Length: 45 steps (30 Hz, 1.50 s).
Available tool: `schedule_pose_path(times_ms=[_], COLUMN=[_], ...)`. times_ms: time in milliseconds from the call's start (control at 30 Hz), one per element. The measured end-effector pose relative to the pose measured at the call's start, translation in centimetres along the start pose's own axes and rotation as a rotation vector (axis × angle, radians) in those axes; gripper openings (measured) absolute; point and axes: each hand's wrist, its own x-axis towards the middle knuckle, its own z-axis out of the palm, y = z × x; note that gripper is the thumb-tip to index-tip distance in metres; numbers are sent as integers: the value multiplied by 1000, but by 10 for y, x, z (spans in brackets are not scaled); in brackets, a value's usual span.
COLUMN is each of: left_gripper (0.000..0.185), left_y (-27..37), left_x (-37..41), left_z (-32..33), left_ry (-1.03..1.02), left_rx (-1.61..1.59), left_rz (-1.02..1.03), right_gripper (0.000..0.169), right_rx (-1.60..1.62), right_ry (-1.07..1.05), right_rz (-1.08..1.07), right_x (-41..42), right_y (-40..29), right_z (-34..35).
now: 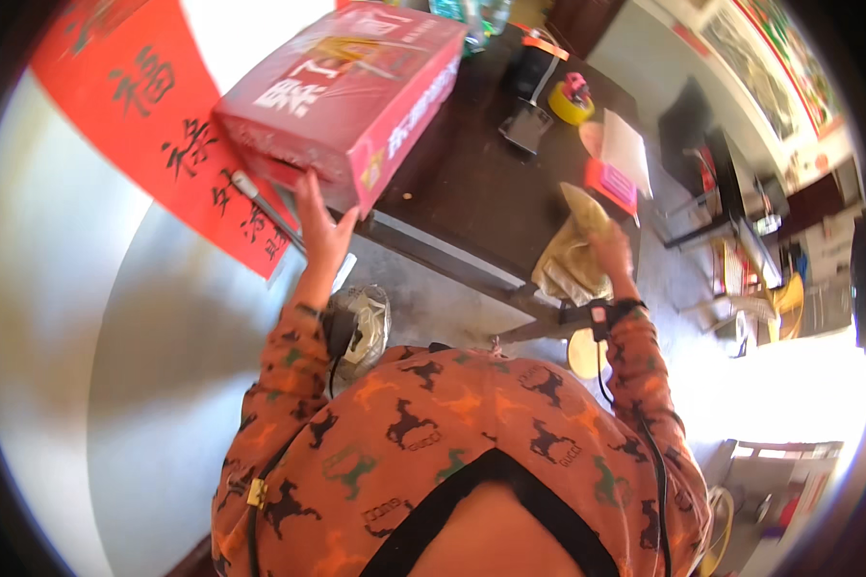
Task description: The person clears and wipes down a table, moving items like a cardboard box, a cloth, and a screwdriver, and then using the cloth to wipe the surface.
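Observation:
A red cardboard box [317,94] with printed writing lies at the table's left end, slightly blurred. Against its near end rests my left hand [322,225], fingers spread and thumb near the lower corner, with nothing visibly gripped. My right hand [610,249] is closed around a crumpled tan cloth [570,252] that hangs over the near right edge of the dark table [455,191]. The fingertips of that hand are blurred. Just left of my left hand, a thin rod with a white end [260,202] slants across a red paper banner [166,122] bearing black brushed characters.
On the table are a black device with a cable [527,128], a black object with an orange band [538,72], a yellow tape roll [569,109], a pink box [613,186] and white paper [625,148]. Plastic bottles [480,18] stand farther back. Below are a plastic bag [370,328] and a round stool [584,355].

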Motion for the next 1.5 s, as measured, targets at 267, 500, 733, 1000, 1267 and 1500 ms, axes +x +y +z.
schedule_pose_path(times_ms=[267,500,733,1000,1267,1500], left_gripper=[60,52,50,61,65,71], left_y=[16,73,91,163,171,140], left_x=[-38,-21,-10,13,59,165], left_z=[-40,-4,29,142,193,262], left_ry=[-262,-300,-272,-407,-434,-346], left_rx=[-160,-463,-411,-425,-289,-234], left_rz=[-72,-59,-194,-80,-110,-87], right_gripper=[38,38,43,52,54,58], right_rx=[-100,392,666,202,219,342], right_ry=[-38,-505,-219,-102,-179,-353], right_rz=[-316,-660,-612,-539,-666,-587], right_x=[-37,-101,-39,37,70,119], right_y=[-144,-214,-87,52,30,-15], right_z=[48,59,-68,-4,-53,-49])
